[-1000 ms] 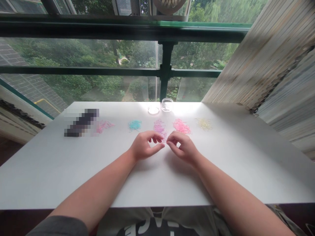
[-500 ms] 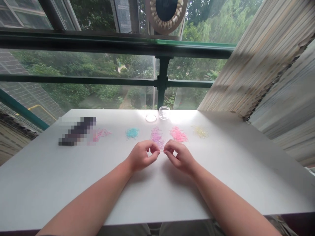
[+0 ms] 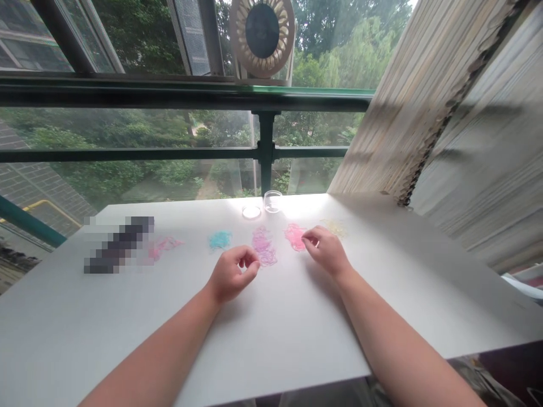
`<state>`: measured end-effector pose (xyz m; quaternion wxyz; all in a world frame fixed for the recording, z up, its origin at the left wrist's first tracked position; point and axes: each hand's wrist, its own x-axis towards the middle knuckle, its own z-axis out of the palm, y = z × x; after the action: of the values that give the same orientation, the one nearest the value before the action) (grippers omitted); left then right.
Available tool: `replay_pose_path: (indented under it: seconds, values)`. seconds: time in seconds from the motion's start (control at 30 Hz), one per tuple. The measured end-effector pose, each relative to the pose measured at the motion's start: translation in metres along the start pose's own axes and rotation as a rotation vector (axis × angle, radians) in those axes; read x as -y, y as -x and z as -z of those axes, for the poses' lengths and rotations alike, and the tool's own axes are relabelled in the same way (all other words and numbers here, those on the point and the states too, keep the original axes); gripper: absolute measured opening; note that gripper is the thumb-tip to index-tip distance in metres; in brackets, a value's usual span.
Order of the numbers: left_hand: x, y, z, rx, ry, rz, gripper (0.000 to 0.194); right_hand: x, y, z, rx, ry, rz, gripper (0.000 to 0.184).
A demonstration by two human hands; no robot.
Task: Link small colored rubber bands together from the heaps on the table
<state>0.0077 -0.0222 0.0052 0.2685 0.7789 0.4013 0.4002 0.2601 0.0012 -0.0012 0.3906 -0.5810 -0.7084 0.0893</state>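
My left hand (image 3: 232, 274) is held in a pinch just in front of the pile of purple rubber bands (image 3: 263, 247). Anything between its fingertips is too small to make out. My right hand (image 3: 324, 247) has thumb and forefinger together at the right edge of the coral-pink rubber band pile (image 3: 293, 237); what they hold, if anything, cannot be seen. Beyond that hand lies a pile of pale yellow rubber bands (image 3: 336, 227), partly covered by it. To the left are a turquoise pile (image 3: 220, 239) and a looser pink pile (image 3: 165, 246).
A clear round container (image 3: 273, 202) and a flat clear lid (image 3: 251, 212) stand at the back of the white table (image 3: 271, 333). A blurred dark object (image 3: 121, 244) lies at the left. Behind are a green railing (image 3: 182, 96), a fan (image 3: 262, 37) and a curtain (image 3: 382, 107).
My hands, which met at the purple pile, have come apart. The right one has moved right to the coral-pink pile, the left slightly left. The camera view has shifted.
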Motion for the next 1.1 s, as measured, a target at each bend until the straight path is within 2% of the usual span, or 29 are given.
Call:
replay_pose_path:
  seconds: [0.27,0.43,0.57,0.9,1.1]
  values:
    - [-0.0015,-0.0004,-0.0006,0.012,-0.011,-0.009,0.009,-0.0117,-0.0041,0.0015,-0.015,0.268,-0.148,0.016]
    - [-0.0031,-0.0004,-0.0011,0.032,-0.015,-0.01,0.01,-0.0109,-0.0044,0.0018,-0.044,0.363,-0.128,0.018]
    - [-0.0043,-0.0008,-0.0014,0.033,-0.008,-0.013,0.01,-0.01,-0.0045,0.0011,-0.07,0.388,-0.095,0.017]
    - [-0.0045,-0.0006,-0.0025,0.047,0.002,-0.022,0.008,-0.0048,-0.0037,-0.0016,0.018,0.426,-0.104,0.02]
    - [-0.0056,-0.001,-0.0025,0.058,-0.001,-0.023,0.008,-0.006,-0.0033,-0.0053,0.021,0.382,-0.085,0.021]
